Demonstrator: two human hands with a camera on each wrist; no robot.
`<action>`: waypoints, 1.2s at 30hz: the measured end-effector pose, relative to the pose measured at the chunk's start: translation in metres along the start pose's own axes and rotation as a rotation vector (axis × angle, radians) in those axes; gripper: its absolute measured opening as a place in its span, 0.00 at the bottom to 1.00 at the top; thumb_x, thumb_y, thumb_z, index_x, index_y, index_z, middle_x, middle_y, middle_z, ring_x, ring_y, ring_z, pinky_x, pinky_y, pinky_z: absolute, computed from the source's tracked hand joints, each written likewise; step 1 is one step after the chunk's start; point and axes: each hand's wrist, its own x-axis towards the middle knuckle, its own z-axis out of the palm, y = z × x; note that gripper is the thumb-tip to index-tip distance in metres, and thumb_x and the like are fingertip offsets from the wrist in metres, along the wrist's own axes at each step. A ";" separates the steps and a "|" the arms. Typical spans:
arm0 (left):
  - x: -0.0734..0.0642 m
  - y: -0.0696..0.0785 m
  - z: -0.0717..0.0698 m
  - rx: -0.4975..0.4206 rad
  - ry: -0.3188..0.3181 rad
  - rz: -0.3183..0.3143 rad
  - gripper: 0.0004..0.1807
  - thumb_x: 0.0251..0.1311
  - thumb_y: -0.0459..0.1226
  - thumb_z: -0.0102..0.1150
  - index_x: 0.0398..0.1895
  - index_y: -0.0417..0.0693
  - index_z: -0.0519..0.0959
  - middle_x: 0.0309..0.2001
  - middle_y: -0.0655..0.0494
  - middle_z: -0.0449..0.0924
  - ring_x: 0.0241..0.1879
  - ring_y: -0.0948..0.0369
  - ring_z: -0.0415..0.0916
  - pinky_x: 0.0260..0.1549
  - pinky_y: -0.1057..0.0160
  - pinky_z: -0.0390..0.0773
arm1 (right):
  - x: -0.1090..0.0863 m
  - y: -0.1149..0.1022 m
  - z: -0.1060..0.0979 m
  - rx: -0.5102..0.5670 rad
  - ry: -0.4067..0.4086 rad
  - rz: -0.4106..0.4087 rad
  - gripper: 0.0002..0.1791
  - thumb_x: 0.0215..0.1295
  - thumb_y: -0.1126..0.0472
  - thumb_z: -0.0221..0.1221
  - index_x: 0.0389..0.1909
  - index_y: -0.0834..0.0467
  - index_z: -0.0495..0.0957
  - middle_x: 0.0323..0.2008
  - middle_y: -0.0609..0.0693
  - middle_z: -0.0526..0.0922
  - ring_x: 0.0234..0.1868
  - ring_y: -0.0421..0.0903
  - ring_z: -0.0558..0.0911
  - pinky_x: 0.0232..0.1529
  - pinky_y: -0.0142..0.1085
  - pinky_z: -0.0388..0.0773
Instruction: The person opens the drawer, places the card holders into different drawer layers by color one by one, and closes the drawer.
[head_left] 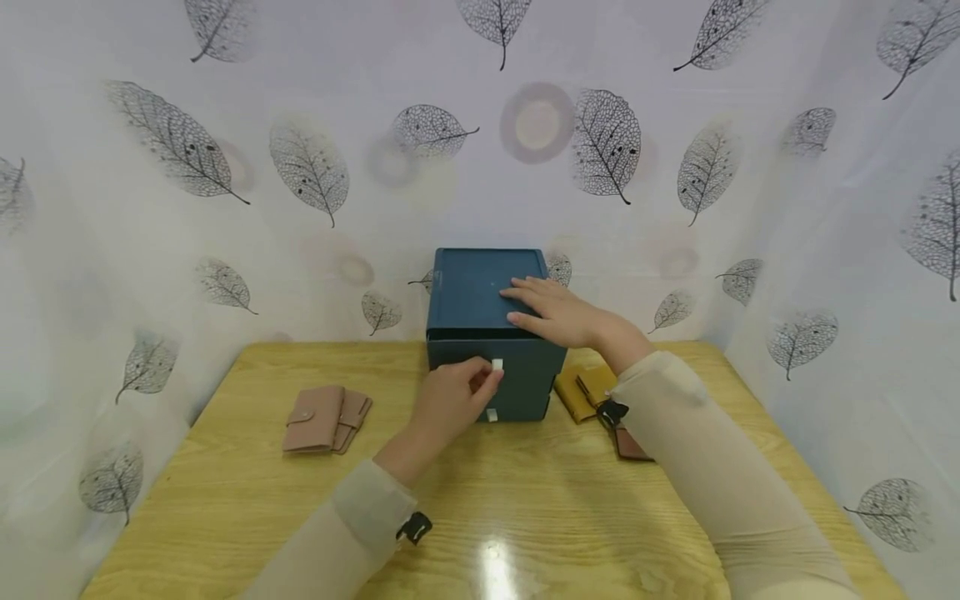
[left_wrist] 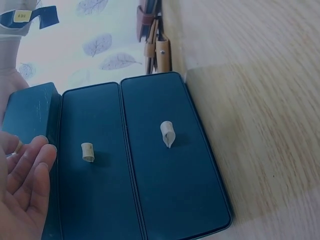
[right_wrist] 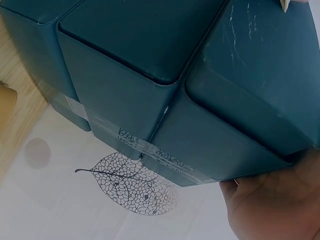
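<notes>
A dark teal box (head_left: pixel 486 287) of three stacked drawers stands near the far edge of the table, each drawer with a small pale pull tab. The top drawer (right_wrist: pixel 265 65) juts slightly past the ones below. My left hand (head_left: pixel 453 396) pinches the top drawer's tab (head_left: pixel 497 364) between thumb and fingers. Lower on the front are the middle tab (left_wrist: pixel 87 152) and bottom tab (left_wrist: pixel 168 134). My right hand (head_left: pixel 551 310) rests with spread fingers on the box's top, near its right edge.
Two pinkish wallets (head_left: pixel 313 419) overlap on the wooden table (head_left: pixel 525 500) left of the box. Beside its right side lie a mustard wallet (head_left: pixel 573 396) and a brown one (head_left: pixel 632 446), partly covered by the right sleeve. A leaf-print curtain (head_left: pixel 480 200) encloses the back and sides.
</notes>
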 end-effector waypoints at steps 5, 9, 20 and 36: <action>-0.004 0.001 0.000 -0.001 0.003 0.009 0.10 0.69 0.44 0.61 0.32 0.50 0.85 0.23 0.63 0.81 0.21 0.69 0.74 0.22 0.70 0.76 | 0.000 0.000 0.000 0.000 0.000 -0.003 0.34 0.80 0.43 0.41 0.79 0.54 0.54 0.80 0.57 0.46 0.79 0.58 0.42 0.77 0.54 0.32; -0.007 0.005 -0.003 -0.007 0.008 0.020 0.09 0.68 0.43 0.62 0.32 0.49 0.84 0.23 0.62 0.81 0.21 0.69 0.75 0.23 0.70 0.77 | 0.001 0.002 0.000 -0.007 0.001 -0.008 0.34 0.80 0.43 0.41 0.79 0.54 0.53 0.80 0.58 0.46 0.79 0.58 0.41 0.77 0.54 0.33; -0.014 0.008 -0.006 -0.002 -0.004 0.038 0.08 0.67 0.42 0.64 0.32 0.50 0.85 0.23 0.63 0.81 0.22 0.69 0.76 0.24 0.70 0.78 | 0.002 0.004 0.002 -0.023 0.010 -0.007 0.34 0.80 0.42 0.42 0.79 0.54 0.53 0.80 0.57 0.46 0.79 0.59 0.42 0.77 0.55 0.33; -0.022 0.010 -0.009 0.006 -0.012 0.048 0.08 0.67 0.43 0.63 0.32 0.50 0.85 0.23 0.63 0.82 0.23 0.69 0.77 0.24 0.70 0.78 | 0.001 0.002 0.005 -0.035 0.019 0.006 0.35 0.79 0.40 0.40 0.79 0.53 0.53 0.80 0.57 0.46 0.79 0.59 0.42 0.77 0.57 0.35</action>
